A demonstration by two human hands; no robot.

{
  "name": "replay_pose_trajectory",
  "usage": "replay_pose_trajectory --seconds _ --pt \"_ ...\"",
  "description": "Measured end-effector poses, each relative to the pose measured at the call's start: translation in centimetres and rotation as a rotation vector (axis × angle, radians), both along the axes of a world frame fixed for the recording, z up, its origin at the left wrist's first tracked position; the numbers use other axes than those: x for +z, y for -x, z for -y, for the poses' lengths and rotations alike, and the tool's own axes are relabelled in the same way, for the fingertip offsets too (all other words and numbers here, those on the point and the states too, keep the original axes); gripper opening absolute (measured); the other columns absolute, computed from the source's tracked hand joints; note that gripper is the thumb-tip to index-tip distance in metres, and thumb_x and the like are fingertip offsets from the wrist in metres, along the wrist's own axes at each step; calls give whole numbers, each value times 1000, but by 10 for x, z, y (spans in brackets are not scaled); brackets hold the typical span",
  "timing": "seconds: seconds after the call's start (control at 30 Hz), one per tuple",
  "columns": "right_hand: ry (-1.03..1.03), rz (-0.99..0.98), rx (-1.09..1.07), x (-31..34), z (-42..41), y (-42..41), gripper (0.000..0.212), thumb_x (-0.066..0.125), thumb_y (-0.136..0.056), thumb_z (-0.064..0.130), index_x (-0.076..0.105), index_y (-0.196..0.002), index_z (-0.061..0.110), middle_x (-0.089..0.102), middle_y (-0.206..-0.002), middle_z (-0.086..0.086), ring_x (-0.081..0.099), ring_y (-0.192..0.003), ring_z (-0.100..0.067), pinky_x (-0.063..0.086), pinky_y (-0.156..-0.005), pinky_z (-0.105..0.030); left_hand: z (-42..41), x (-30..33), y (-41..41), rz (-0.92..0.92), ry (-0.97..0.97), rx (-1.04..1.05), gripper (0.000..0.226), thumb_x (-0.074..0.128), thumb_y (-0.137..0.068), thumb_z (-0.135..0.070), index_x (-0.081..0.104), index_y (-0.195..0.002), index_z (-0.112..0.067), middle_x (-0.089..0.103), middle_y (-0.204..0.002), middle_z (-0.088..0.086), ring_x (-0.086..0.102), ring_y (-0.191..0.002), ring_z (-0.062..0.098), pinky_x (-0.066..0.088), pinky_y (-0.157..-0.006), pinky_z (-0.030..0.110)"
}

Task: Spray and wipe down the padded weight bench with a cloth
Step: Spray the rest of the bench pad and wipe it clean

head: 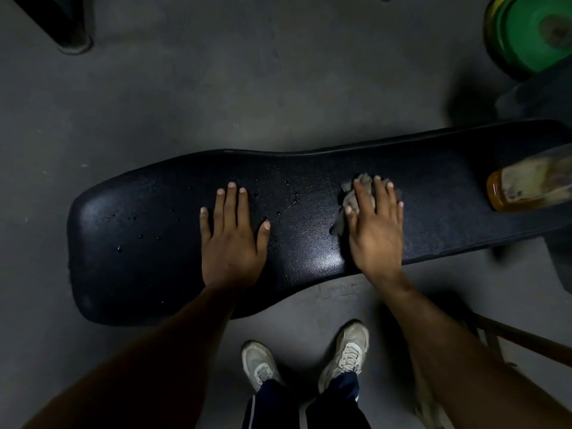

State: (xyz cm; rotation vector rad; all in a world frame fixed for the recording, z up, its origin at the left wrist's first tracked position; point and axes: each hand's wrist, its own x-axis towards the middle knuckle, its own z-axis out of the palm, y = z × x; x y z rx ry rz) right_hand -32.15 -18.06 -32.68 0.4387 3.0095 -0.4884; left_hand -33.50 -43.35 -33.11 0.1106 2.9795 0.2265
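A long black padded bench (pixel 148 243) runs across the view, wider at its left end, with small droplets scattered over the left half. My left hand (pixel 232 239) lies flat on the pad near the middle, fingers straight and spread. To its right, my right hand (pixel 376 227) presses a small grey cloth (pixel 348 199) flat against the pad; the cloth shows past the fingertips and the thumb side. A bottle with an amber base and a worn label (pixel 526 185) lies on the bench's right part, blurred.
Grey concrete floor (pixel 216 88) surrounds the bench. Green and yellow weight plates (pixel 532 32) stand at the top right, and a dark post foot (pixel 74 41) at the top left. My white shoes (pixel 346 354) stand just in front of the bench. A brown frame bar (pixel 526 339) runs at the lower right.
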Motion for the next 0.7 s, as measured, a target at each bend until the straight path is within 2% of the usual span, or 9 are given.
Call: replay_pose_trajectory --seconds 0.07,0.17,0.3,0.37,0.5,0.63,0.7 --pt "24 -11 -11 0 12 29 53 44 -108 38 41 -159 24 28 -171 -15 17 -161 -37 16 -129 -59 0 1 1 8 3 -3 73 24 -107 -55 12 -164 -13 6 -174 7 1 -160 23 6 -128 55" --pt "40 -29 135 -1 39 45 54 43 -107 39 42 -159 24 28 -171 -13 17 -161 -36 16 -129 -59 0 2 0 21 2 -9 73 21 -106 -56 10 -164 -13 5 -174 6 -1 -160 22 5 -128 55" --pt "12 -30 421 -3 54 18 55 45 -106 40 42 -159 27 27 -172 -9 17 -162 -31 17 -130 -55 0 2 0 29 2 -15 73 20 -106 -56 10 -164 -12 6 -173 8 0 -160 23 5 -128 55" --pt "-23 0 490 -2 42 -1 55 41 -107 42 38 -161 30 25 -174 -6 14 -163 -27 16 -131 -51 0 3 0 32 2 -16 73 20 -106 -56 10 -164 -12 5 -173 8 0 -160 23 6 -128 55" --pt "-45 3 315 1 -6 -10 54 39 -107 41 40 -159 30 30 -172 -8 20 -161 -30 22 -129 -55 -1 3 0 25 -4 -5 73 23 -106 -55 12 -164 -12 7 -173 7 1 -160 23 7 -128 55" --pt "-24 9 67 -1 -22 40 52 39 -108 41 41 -158 26 30 -170 -14 21 -160 -36 22 -128 -59 -1 4 1 29 0 2 74 23 -106 -56 11 -164 -13 7 -173 6 1 -160 22 7 -128 55" --pt "-11 -11 26 -2 -4 69 54 39 -106 42 44 -157 24 33 -169 -16 24 -158 -38 21 -127 -60 -1 4 1 38 4 4 74 24 -106 -56 10 -164 -13 6 -174 6 0 -160 22 7 -128 54"
